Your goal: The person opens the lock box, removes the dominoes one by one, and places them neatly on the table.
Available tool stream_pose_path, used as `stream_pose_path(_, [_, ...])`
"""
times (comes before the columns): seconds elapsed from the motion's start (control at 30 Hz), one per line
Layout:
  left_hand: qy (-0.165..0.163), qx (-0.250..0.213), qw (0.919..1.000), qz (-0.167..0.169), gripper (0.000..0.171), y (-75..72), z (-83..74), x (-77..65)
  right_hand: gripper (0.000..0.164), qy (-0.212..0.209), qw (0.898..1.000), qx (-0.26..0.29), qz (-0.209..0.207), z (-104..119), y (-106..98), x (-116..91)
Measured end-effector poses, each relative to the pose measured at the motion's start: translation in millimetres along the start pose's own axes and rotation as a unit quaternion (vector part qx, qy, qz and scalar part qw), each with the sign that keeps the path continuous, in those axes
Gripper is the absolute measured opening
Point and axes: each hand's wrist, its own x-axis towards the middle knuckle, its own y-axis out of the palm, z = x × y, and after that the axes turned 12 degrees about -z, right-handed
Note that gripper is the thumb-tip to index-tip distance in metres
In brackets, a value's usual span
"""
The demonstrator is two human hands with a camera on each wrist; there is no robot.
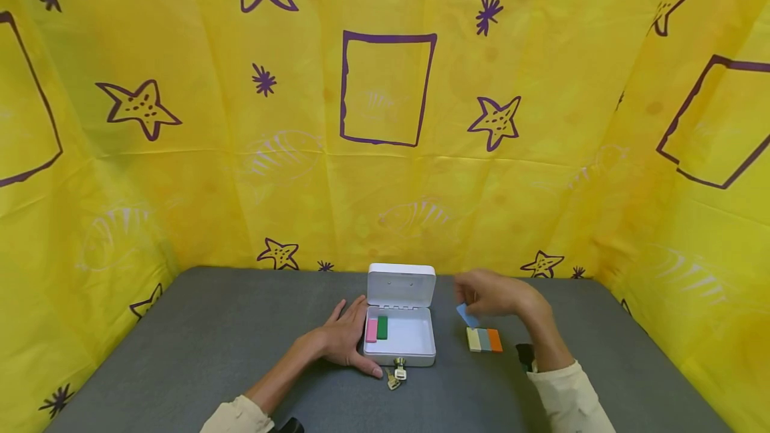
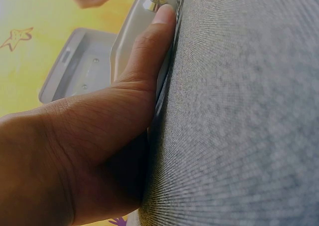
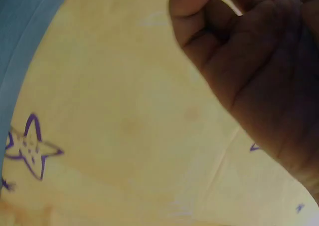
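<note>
A small white metal cash box (image 1: 434,346) stands on the table with its lid (image 1: 402,286) raised. Inside, a pink block (image 1: 371,331) and a green block (image 1: 382,327) stand side by side along the left wall. My left hand (image 1: 347,336) rests against the box's left side, fingers extended and thumb (image 2: 144,51) along the front. To the right of the box, my right hand (image 1: 490,293) pinches a light blue block (image 1: 467,316) above the table. Just below it lie a cream block (image 1: 473,340), a grey-blue block (image 1: 484,340) and an orange block (image 1: 494,340) in a row.
A key (image 1: 400,371) sits in the front lock, with another key (image 1: 393,380) hanging beside it. The grey table (image 1: 240,326) is enclosed by yellow cloth (image 1: 385,186) printed with purple stars, close behind the raised lid.
</note>
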Motion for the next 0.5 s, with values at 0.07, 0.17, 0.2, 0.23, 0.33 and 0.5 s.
stream_pose_path(0.07, [-0.001,-0.005,1.0,-0.002,0.142,2.8,3.3,2.1,0.016,0.052,0.998,-0.012,0.015,-1,-2,-5])
stream_pose_path(0.17, [-0.001,-0.01,0.9999,-0.006,0.142,4.7,5.6,3.4,0.029,0.137,0.989,-0.038,0.042,-4,-2,-12])
stream_pose_path(0.2, [-0.002,-0.01,0.9999,-0.006,0.142,4.9,5.8,3.5,0.033,0.161,0.985,-0.048,0.048,-6,-1,-14])
stream_pose_path(0.23, [-0.003,-0.011,0.9999,-0.006,0.142,4.7,5.7,3.4,0.038,0.182,0.98,-0.057,0.051,-8,-1,-16])
stream_pose_path(0.33, [-0.006,-0.013,0.9999,-0.005,0.142,3.7,4.8,2.8,0.043,0.239,0.966,-0.075,0.055,-15,0,-21])
stream_pose_path(0.5, [-0.008,-0.014,0.9999,-0.002,0.142,2.6,3.1,1.9,0.026,0.314,0.945,-0.073,0.05,-27,2,-29])
